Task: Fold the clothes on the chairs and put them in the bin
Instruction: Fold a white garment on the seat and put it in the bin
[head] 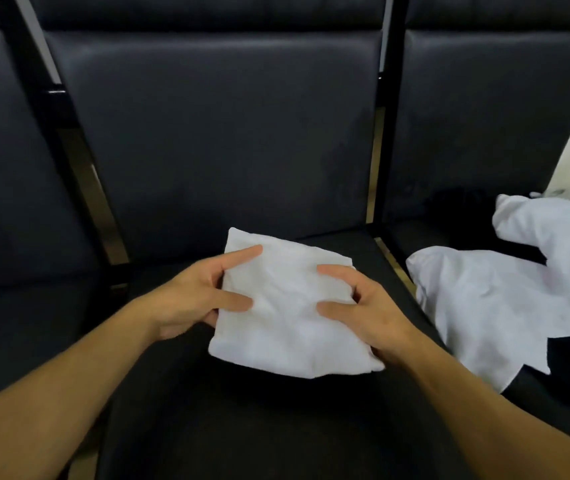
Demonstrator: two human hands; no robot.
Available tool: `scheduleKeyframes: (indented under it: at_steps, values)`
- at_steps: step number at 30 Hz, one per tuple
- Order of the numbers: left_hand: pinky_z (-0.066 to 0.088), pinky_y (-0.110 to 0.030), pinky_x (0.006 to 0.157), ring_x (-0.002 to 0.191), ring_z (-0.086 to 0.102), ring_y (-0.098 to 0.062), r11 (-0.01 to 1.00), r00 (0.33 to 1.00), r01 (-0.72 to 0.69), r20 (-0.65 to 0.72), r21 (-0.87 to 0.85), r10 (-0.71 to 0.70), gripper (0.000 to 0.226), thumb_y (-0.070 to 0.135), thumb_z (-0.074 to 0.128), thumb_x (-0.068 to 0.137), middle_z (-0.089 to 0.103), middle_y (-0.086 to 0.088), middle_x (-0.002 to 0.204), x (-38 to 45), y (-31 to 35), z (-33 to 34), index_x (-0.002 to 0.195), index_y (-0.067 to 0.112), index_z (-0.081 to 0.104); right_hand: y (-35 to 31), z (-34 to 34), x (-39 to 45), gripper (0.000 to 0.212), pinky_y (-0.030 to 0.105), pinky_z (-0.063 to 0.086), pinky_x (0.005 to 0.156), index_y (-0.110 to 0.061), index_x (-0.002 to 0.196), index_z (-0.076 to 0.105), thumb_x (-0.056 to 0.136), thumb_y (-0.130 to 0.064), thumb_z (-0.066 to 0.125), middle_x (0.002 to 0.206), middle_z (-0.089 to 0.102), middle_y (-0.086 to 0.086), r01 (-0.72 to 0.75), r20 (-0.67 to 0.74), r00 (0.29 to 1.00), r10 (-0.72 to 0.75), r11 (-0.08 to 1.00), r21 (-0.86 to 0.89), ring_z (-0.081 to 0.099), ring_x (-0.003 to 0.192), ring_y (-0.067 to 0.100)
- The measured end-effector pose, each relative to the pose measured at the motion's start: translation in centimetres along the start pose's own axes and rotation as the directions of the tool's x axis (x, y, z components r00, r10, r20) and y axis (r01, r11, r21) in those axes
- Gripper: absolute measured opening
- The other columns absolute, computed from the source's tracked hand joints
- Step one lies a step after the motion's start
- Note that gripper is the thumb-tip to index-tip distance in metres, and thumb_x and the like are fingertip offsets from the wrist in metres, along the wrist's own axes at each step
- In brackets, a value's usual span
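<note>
On the middle seat: the folded white cloth square (288, 306) is held just over the dark leather chair seat (242, 427), or maybe resting on it; I cannot tell which.
Left hand (193, 299): it grips the left edge of the folded cloth, thumb and forefinger on top, the other fingers under.
Right hand (363, 310): it grips the right edge in the same way.
Done: this one piece looks folded into a compact square.
Left: the loose white garments (484, 306) on the right chair seat (415, 233) are not yet folded.
Bin: not in view, so nothing is seen placed in it.
Count: one folded piece; the unfolded white ones seem two, maybe one; three dark seats visible.
</note>
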State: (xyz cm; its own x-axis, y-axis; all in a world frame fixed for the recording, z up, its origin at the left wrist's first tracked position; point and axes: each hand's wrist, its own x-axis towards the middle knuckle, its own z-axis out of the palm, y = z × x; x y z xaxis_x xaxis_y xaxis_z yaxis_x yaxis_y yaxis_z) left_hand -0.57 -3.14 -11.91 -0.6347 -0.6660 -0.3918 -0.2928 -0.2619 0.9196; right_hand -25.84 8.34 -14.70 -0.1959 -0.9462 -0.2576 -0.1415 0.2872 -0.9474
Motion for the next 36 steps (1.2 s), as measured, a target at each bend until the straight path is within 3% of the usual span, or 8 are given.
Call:
scheduleKeyframes:
  at_steps: [4, 10, 16, 19, 24, 29, 31, 36]
  values:
    - [0.062, -0.042, 0.084, 0.119, 0.068, -0.019, 0.995, 0.996, -0.086, -0.025, 0.051, 0.087, 0.084, -0.008, 0.070, 0.085, 0.068, 0.009, 0.133, -5.4, 4.3, -1.7, 0.145, 0.045, 0.047, -4.9, 0.0, -1.4, 0.046, 0.034, 0.058, 0.090, -0.050, 0.117, 0.065, 0.085, -0.019, 0.078, 0.125, 0.059, -0.015, 0.095, 0.026, 0.995, -0.094, 0.995, -0.025, 0.061, 0.110, 0.010]
    - [0.060, -0.044, 0.092, 0.120, 0.066, -0.014, 0.982, 0.982, -0.116, -0.129, 0.149, 0.135, 0.093, -0.007, 0.073, 0.081, 0.067, 0.015, 0.132, -18.8, 11.1, -3.0, 0.146, 0.051, 0.042, -15.4, 3.0, -7.8, 0.061, 0.036, 0.057, 0.093, -0.049, 0.134, 0.054, 0.085, -0.021, 0.078, 0.128, 0.056, -0.017, 0.278, 0.139, 0.954, -0.265, 0.957, -0.084, 0.060, 0.112, 0.010]
    - [0.058, -0.052, 0.093, 0.121, 0.066, -0.023, 0.975, 0.956, -0.135, -0.236, 0.176, 0.175, 0.104, -0.010, 0.075, 0.078, 0.066, 0.009, 0.134, -34.0, 14.4, -1.3, 0.150, 0.053, 0.034, -23.7, 6.1, -16.8, 0.075, 0.037, 0.055, 0.095, -0.049, 0.145, 0.043, 0.084, -0.023, 0.079, 0.132, 0.053, -0.013, 0.411, 0.266, 0.892, -0.365, 0.900, -0.144, 0.058, 0.114, 0.011]
    - [0.058, -0.052, 0.092, 0.121, 0.066, -0.025, 0.974, 0.920, -0.154, -0.336, 0.169, 0.204, 0.107, -0.012, 0.076, 0.077, 0.062, 0.008, 0.139, -42.0, 14.5, 0.5, 0.150, 0.055, 0.034, -26.5, 8.5, -22.0, 0.080, 0.028, 0.053, 0.089, -0.051, 0.146, 0.040, 0.083, -0.024, 0.080, 0.135, 0.051, -0.013, 0.480, 0.347, 0.842, -0.412, 0.866, -0.137, 0.056, 0.115, 0.008]
    - [0.058, -0.053, 0.092, 0.122, 0.066, -0.025, 0.981, 0.827, -0.138, -0.530, 0.133, 0.188, 0.108, -0.010, 0.078, 0.075, 0.057, 0.006, 0.143, -55.1, 12.3, 4.6, 0.150, 0.055, 0.035, -28.9, 13.0, -30.2, 0.085, 0.034, 0.051, 0.097, -0.051, 0.149, 0.034, 0.083, -0.024, 0.080, 0.138, 0.047, -0.012, 0.590, 0.531, 0.717, -0.451, 0.798, -0.119, 0.052, 0.120, 0.010]
    - [0.054, -0.057, 0.098, 0.128, 0.056, -0.031, 0.986, 0.750, -0.102, -0.640, 0.134, 0.164, 0.108, 0.002, 0.084, 0.068, 0.047, 0.003, 0.144, -60.7, 11.0, 8.0, 0.148, 0.056, 0.034, -28.9, 15.4, -33.3, 0.088, 0.024, 0.045, 0.093, -0.046, 0.153, 0.028, 0.086, -0.022, 0.078, 0.142, 0.042, -0.013, 0.670, 0.646, 0.605, -0.465, 0.736, -0.098, 0.048, 0.124, 0.012]
    - [0.054, -0.056, 0.100, 0.128, 0.056, -0.030, 0.985, 0.712, -0.083, -0.683, 0.150, 0.164, 0.109, 0.006, 0.085, 0.067, 0.047, 0.003, 0.143, -62.3, 10.2, 9.4, 0.148, 0.056, 0.034, -28.8, 16.4, -33.6, 0.089, 0.028, 0.045, 0.098, -0.045, 0.155, 0.026, 0.086, -0.022, 0.078, 0.143, 0.042, -0.012, 0.693, 0.686, 0.560, -0.465, 0.716, -0.081, 0.047, 0.126, 0.013]
    - [0.055, -0.056, 0.097, 0.124, 0.060, -0.031, 0.997, 0.625, -0.066, -0.776, 0.049, 0.079, 0.105, -0.012, 0.076, 0.079, 0.048, 0.002, 0.143, -64.1, 8.3, 11.0, 0.150, 0.055, 0.035, -28.2, 18.9, -32.9, 0.094, 0.030, 0.045, 0.100, -0.042, 0.157, 0.021, 0.085, -0.023, 0.079, 0.147, 0.040, -0.011, 0.728, 0.768, 0.468, -0.437, 0.684, -0.055, 0.046, 0.127, 0.014]
